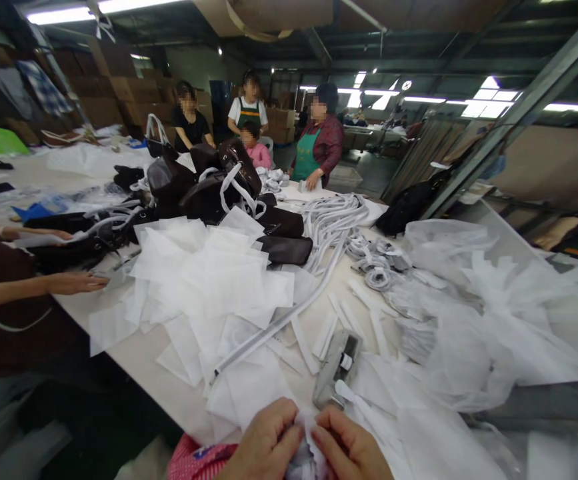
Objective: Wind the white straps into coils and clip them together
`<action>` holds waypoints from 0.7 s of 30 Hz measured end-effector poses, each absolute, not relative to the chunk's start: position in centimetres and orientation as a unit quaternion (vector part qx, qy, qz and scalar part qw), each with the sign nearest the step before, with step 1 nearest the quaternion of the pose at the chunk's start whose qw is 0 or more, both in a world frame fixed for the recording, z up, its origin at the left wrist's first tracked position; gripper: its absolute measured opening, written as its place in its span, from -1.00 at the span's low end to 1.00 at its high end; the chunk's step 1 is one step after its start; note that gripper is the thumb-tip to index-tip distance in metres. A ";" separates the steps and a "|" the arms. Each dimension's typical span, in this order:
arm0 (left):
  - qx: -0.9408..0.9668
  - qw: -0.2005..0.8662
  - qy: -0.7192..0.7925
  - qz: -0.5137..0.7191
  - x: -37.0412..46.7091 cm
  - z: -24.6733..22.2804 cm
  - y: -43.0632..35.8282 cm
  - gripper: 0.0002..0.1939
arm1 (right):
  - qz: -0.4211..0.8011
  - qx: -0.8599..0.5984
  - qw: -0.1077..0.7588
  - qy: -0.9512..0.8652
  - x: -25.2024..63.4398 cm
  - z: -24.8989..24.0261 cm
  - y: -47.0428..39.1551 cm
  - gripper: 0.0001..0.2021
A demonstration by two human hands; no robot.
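Left hand (265,440) and right hand (351,443) are gripping a folded-looking white piece (305,457) in their fingers, at the worktop's (139,360) near edge. Grey dispenser (327,375) is sitting just beyond; loose white sheets (209,273) are lying farther left.

- The tape dispenser (337,370) stands just beyond the right hand (356,445), in the way of a straight reach.
- Beyond the dispenser, white strips (379,333) lie low on the table (337,288); a hand could pass over them.
- Farther beyond it, strap coils (379,277) and loose straps (331,217) fill the way.
- Left of it, a heap of white sheets (203,267) blocks passage.
- Well left of it, along the near edge, bare tabletop leaves room.
- Right of it, filmy white material (459,347) crowds the surface.
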State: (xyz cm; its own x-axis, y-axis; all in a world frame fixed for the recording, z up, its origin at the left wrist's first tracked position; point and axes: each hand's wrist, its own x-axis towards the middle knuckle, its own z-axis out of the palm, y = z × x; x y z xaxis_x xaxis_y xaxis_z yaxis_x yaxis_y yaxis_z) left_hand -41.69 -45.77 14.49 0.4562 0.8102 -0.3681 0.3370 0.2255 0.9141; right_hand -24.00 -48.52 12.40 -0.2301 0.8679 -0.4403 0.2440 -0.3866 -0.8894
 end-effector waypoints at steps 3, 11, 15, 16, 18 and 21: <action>0.576 0.611 0.499 0.216 -41.7 14.2 -46.0 -0.79 | 0.631 -0.567 0.265 -0.458 -24.3 12.0 -48.1 -0.66; 0.542 0.616 0.508 0.261 -41.9 14.3 -46.1 -0.95 | 0.652 -0.588 0.256 -0.405 -24.9 11.0 -48.0 -0.68; 0.548 0.616 0.503 0.258 -42.0 14.2 -46.1 -0.97 | 0.646 -0.595 0.260 -0.401 -25.1 11.1 -48.1 -0.69; 0.553 0.612 0.504 0.257 -42.1 14.2 -46.1 -0.96 | 0.647 -0.596 0.262 -0.398 -25.1 11.2 -48.1 -0.69; 0.564 0.601 0.507 0.253 -42.2 14.1 -46.2 -0.96 | 0.645 -0.602 0.262 -0.393 -25.3 11.3 -48.1 -0.69; 0.575 0.595 0.509 0.240 -42.3 14.0 -46.3 -0.95 | 0.647 -0.599 0.269 -0.387 -25.6 11.4 -48.1 -0.64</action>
State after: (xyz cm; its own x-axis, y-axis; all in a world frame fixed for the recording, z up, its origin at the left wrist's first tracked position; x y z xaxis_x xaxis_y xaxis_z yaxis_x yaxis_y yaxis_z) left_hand -42.33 -46.31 14.00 0.3677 0.8698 -0.3290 0.2993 0.2243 0.9274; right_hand -25.55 -48.08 11.37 -0.1360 0.8124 -0.5670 0.1152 -0.5555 -0.8235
